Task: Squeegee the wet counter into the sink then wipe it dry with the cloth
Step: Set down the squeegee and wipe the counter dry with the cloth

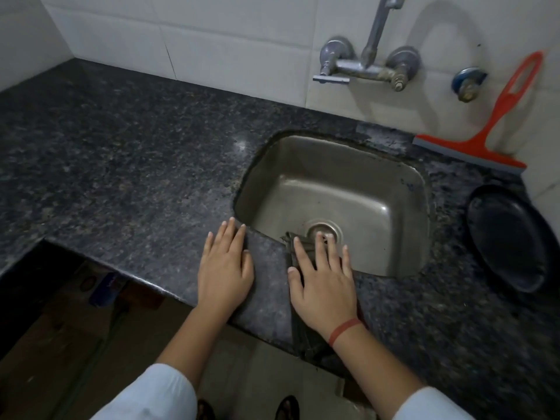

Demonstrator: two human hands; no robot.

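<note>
Dark granite counter [121, 153] spans the view. Steel sink [333, 165] sits at 2 o'clock. Orange squeegee [485, 137] leans on the wall at 2 o'clock. Right hand [322, 283], fingers spread, presses the dark cloth [300, 331] flat at 5 o'clock. Left hand [224, 268] lies flat, empty, beside it.

You're looking at white wall tiles [194, 34] behind the worktop, with a wall-mounted metal mixer tap [366, 66] and a separate blue-collared stopcock [468, 83] to its right. Light is dim (the tap throws a soft shadow on the tiles). Below the edge, brownish floor [60, 359] shows.
</note>
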